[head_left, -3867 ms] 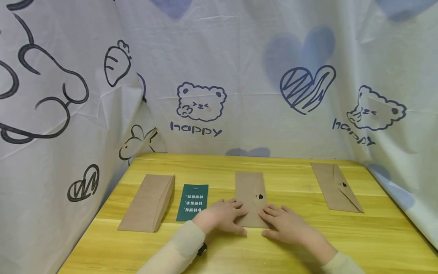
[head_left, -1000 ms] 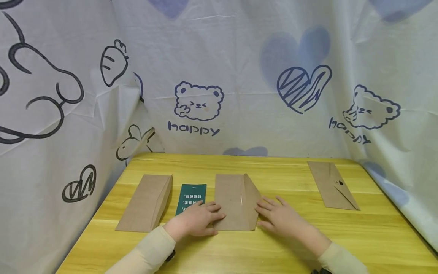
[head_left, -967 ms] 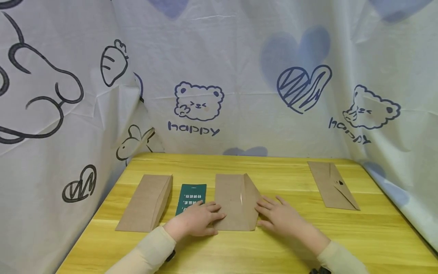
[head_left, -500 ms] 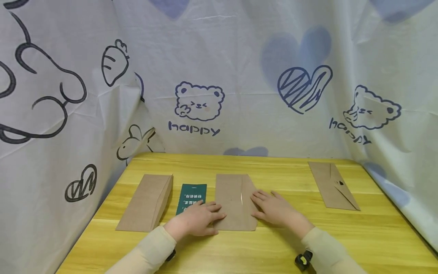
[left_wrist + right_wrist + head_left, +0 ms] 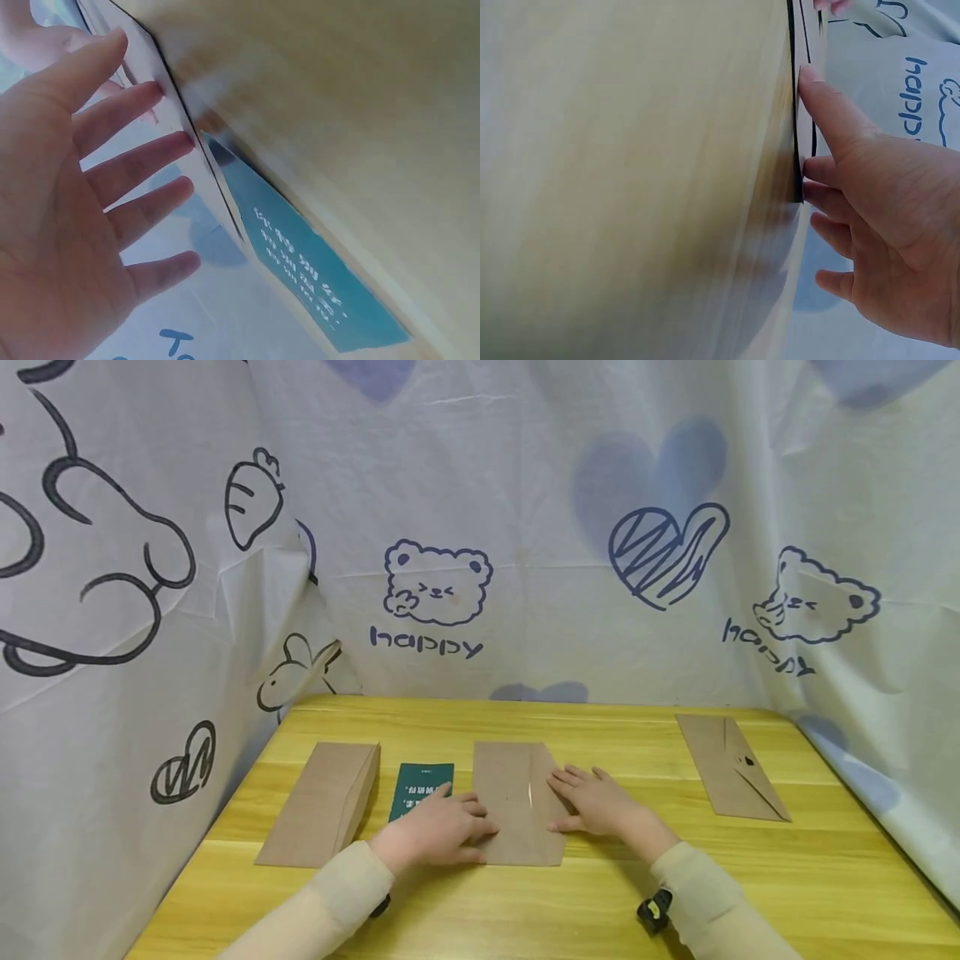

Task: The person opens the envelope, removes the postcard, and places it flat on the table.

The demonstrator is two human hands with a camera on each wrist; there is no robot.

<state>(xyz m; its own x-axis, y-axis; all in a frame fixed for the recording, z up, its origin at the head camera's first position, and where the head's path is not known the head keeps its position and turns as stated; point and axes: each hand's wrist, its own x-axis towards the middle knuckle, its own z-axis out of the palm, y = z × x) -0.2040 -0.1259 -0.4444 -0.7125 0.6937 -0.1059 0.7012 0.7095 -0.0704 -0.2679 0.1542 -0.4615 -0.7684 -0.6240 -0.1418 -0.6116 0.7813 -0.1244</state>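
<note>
My left hand lies with its fingers spread, touching the left side of the flat brown paper envelope that sits between the left and right edges of the tabletop. My right hand is loosely spread too, thumb apart, fingertips at the envelope's wide flap; neither hand pinches anything. A second ago that flap showed as a distinct slanting panel; now it looks nearly level with the body, and my right hand has come further in over it. I judge the envelope to be opened out. A dark green rectangular card with white print is partly hidden by my left hand; a second brown envelope lies toward the tabletop's left edge, a third brown envelope near its far right corner.
</note>
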